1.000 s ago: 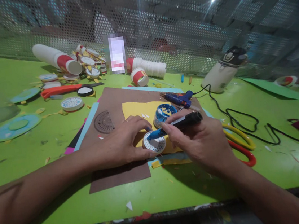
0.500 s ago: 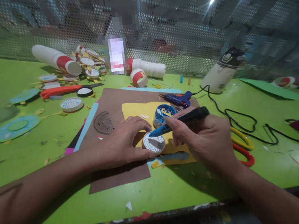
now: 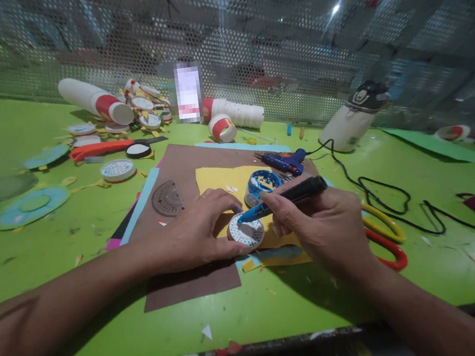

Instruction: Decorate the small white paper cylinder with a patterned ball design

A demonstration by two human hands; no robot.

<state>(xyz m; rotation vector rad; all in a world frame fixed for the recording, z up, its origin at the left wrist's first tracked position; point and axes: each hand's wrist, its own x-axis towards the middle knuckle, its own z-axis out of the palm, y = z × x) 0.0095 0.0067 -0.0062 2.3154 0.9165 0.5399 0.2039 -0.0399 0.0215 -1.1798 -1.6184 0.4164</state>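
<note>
Tabletop [image 3: 255, 320]: bright green, marked with dark smudges. Disc [image 3: 247, 233]: white face, speckled in blue. Marker [image 3: 297, 192]: black at the rear, blue toward the tip. I see, further, a yellow sheet [image 3: 211, 178], a brown sheet [image 3: 193, 290] and a pale blue sheet [image 3: 139, 204]. Tub [image 3: 252, 197]: blue, with pale flecks inside. Glue gun [image 3: 283, 162]: deep blue. Handle loops [image 3: 397, 235]: one yellow, one red. Bottle [image 3: 343, 127]: whitish, topped black. Cup stack [image 3: 95, 98]: white, banded red.

Room in front, jar [image 3: 252, 195] behind disc [image 3: 247, 234]

Craft workshop: glue gun [image 3: 282, 162], yellow paper [image 3: 215, 176]
</note>
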